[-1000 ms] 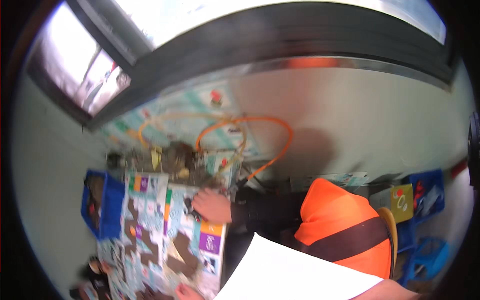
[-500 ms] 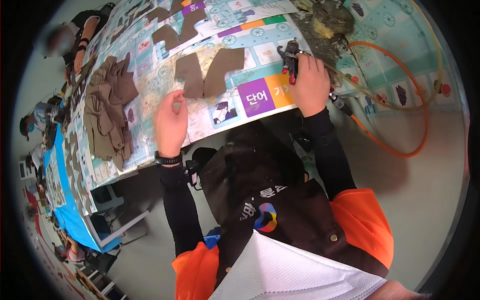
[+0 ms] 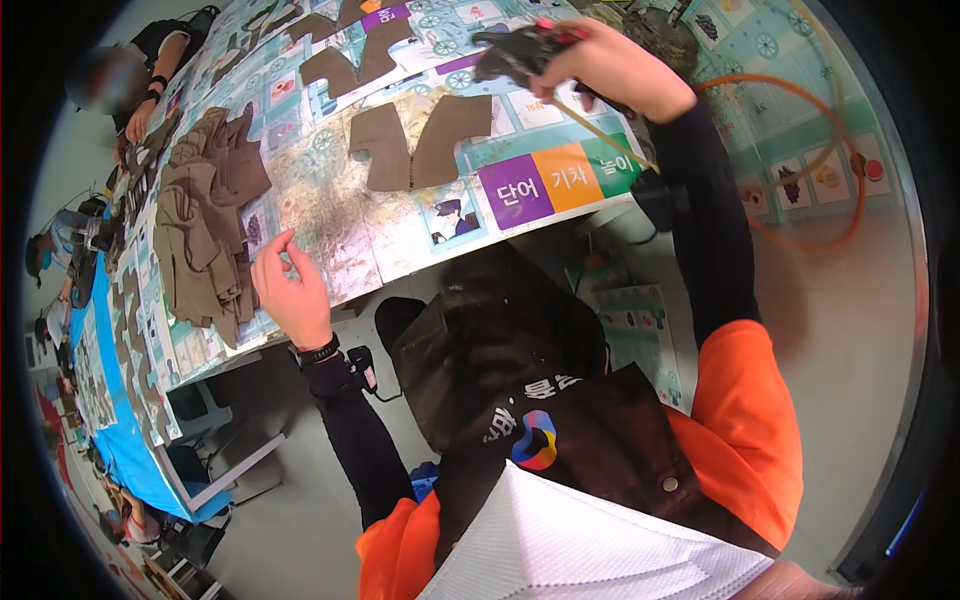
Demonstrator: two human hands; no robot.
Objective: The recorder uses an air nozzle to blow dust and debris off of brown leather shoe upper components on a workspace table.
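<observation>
My right hand (image 3: 622,72) is wrapped around a dark spray gun (image 3: 512,55) with a red part on top. It holds the gun raised over the far side of the table, its front end towards the left; a thin yellowish hose trails below. Two joined brown leather-like cut pieces (image 3: 388,165) lie flat in front of me, below and left of the gun. My left hand (image 3: 292,295) hovers at the table's near edge with loosely bent fingers apart and nothing in them. Beside it, on the left, is a heap of similar brown pieces (image 3: 200,235).
More brown pieces (image 3: 350,62) lie on the far sheet. Printed paper covers the table (image 3: 350,265), stained in the middle. An orange air hose (image 3: 862,180) loops at the right. Another person (image 3: 150,75) works at the far left, near a blue-covered table (image 3: 125,400).
My right hand has lifted the spray gun up, away from me and leftwards, its front end now turned left. My left hand has drawn back from the flat brown pieces towards the heap.
</observation>
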